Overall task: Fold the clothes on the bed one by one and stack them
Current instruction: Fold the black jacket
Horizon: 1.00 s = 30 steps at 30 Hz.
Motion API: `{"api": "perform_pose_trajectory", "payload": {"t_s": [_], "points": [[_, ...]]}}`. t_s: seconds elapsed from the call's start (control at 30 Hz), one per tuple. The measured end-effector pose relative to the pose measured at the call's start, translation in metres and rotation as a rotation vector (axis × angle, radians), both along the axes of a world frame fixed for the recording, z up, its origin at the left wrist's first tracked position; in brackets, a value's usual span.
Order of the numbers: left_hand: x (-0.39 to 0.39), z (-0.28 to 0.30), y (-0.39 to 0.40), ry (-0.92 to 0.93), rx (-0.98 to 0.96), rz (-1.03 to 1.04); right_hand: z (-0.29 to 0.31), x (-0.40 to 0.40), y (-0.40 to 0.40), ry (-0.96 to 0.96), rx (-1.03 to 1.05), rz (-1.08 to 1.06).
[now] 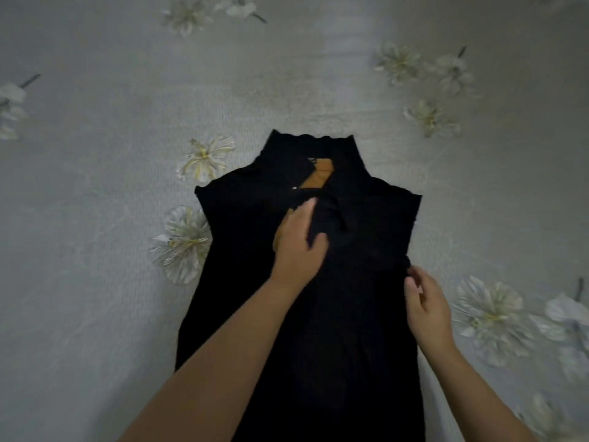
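Note:
A black sleeveless garment (248, 237) lies flat on the bed, neck away from me, with a tan lining (320, 177) showing at the open collar. My left hand (298, 247) rests on the chest just below the collar, fingers extended and thumb spread on the cloth. My right hand (425, 306) is at the garment's right edge near the armhole, its fingertips pinching the black fabric there. The lower part of the garment runs out of view at the bottom.
The bed is covered by a grey sheet (95, 218) printed with white flowers. Bare sheet stretches to the left, right and beyond the collar. No other clothes or stack are in view.

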<state>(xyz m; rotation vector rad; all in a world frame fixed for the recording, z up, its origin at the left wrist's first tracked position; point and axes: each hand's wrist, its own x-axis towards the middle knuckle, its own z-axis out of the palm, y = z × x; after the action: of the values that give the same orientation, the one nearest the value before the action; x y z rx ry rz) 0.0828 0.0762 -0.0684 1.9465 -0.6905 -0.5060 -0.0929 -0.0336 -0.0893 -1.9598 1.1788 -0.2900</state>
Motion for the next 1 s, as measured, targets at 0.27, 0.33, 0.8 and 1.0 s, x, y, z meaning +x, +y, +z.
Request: {"api": "perform_pose_trajectory", "payload": {"t_s": [0.27, 0.33, 0.8, 1.0], "points": [[0.025, -0.057, 0.089, 0.022, 0.329, 0.185, -0.038, 0.088, 0.023, 0.083, -0.483, 0.592], [0.031, -0.066, 0.101, 0.096, 0.379, 0.104, -0.049, 0.123, 0.040, 0.177, -0.599, 0.680], [0.059, -0.069, 0.098, -0.409, 0.760, -0.068, -0.005, 0.028, -0.088, -0.311, 0.321, -0.708], [0.085, -0.072, 0.062, -0.647, 0.575, -0.240, -0.015, 0.014, -0.087, 0.017, 0.008, -0.517]]}}
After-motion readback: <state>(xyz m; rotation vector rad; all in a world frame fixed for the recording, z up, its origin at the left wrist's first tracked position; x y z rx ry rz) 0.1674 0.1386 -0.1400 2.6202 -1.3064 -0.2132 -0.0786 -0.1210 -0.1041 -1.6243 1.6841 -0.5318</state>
